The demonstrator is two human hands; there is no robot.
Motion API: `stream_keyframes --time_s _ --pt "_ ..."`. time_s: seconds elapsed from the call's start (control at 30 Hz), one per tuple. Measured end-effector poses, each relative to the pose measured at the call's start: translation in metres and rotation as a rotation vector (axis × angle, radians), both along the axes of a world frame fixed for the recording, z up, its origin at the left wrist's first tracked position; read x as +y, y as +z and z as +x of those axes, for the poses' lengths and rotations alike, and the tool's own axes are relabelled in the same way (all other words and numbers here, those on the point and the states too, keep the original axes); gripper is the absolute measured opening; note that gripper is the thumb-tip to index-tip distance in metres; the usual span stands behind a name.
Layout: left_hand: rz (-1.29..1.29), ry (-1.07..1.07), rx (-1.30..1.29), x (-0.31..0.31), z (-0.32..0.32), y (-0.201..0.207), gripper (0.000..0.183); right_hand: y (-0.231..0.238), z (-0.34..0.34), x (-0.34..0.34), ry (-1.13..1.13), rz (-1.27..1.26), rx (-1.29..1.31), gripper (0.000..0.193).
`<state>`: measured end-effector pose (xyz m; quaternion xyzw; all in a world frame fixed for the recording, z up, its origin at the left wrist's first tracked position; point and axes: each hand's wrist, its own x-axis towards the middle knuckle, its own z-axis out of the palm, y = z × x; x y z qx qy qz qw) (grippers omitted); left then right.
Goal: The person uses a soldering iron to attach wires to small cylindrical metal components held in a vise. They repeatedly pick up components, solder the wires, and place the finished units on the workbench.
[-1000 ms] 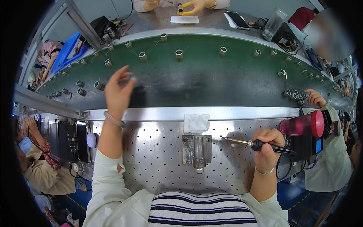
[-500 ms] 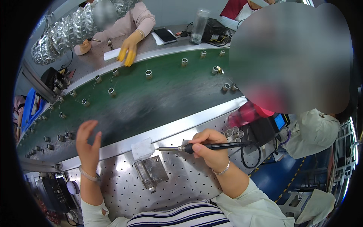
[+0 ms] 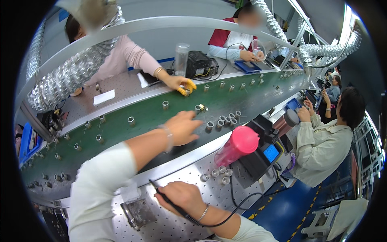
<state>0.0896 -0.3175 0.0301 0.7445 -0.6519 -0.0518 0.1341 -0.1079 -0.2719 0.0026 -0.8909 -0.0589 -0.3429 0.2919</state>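
My left hand (image 3: pixel 183 128) reaches out over the green conveyor belt (image 3: pixel 149 147), palm down, fingers spread and holding nothing. Just beyond its fingertips stand a small metal cylinder (image 3: pixel 198 108) with a brass-coloured piece beside it and another open-topped cylinder (image 3: pixel 210 126). My right hand (image 3: pixel 184 197) grips a black soldering iron (image 3: pixel 172 205) above the perforated metal worktop, its tip pointing up and left. Left of the iron, a small metal fixture (image 3: pixel 139 213) lies on the worktop beside a crumpled white wipe (image 3: pixel 130 193).
A pink-lidded bottle (image 3: pixel 238 145), several clear-topped cylinders (image 3: pixel 217 172) and a black soldering station (image 3: pixel 262 157) stand right of my right hand. Across the belt, a co-worker's hand in yellow finger covers (image 3: pixel 185 86) holds a cylinder. Another co-worker (image 3: pixel 326 137) sits at right.
The view has swung right. My left hand has moved forward and right over the belt. The soldering iron has turned, its tip now raised away from the wipe. The co-worker's hand now holds a cylinder.
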Motion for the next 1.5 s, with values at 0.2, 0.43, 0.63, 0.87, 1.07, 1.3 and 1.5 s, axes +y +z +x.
stream_keyframes --time_s 0.2,0.43,0.63,0.87,1.07,1.3,1.5 --pt "-0.112 -0.111 -0.168 -0.153 -0.033 -0.025 0.051 -0.007 -0.006 -0.004 0.073 0.082 0.03 0.012" --pt "0.06 -0.174 -0.006 -0.193 -0.03 -0.052 0.03 -0.042 -0.003 0.0 0.046 0.104 0.11 0.01" --pt "-0.065 -0.175 0.017 -0.092 0.021 -0.047 0.025 -0.003 -0.003 -0.002 0.028 0.162 0.087 0.017" --pt "-0.207 -0.087 -0.029 0.089 0.032 -0.051 0.029 -0.005 0.002 0.0 0.052 0.135 0.038 0.014" --pt "-0.142 0.104 0.003 0.213 0.014 -0.043 0.033 0.0 0.007 0.008 0.076 0.096 0.012 0.017" --pt "-0.243 -0.037 -0.128 0.178 0.009 -0.032 0.045 0.004 0.002 -0.005 -0.004 0.115 -0.123 0.02" --pt "-0.169 -0.219 0.014 0.138 0.01 -0.053 0.033 0.001 -0.001 -0.02 -0.237 0.285 -0.288 0.017"
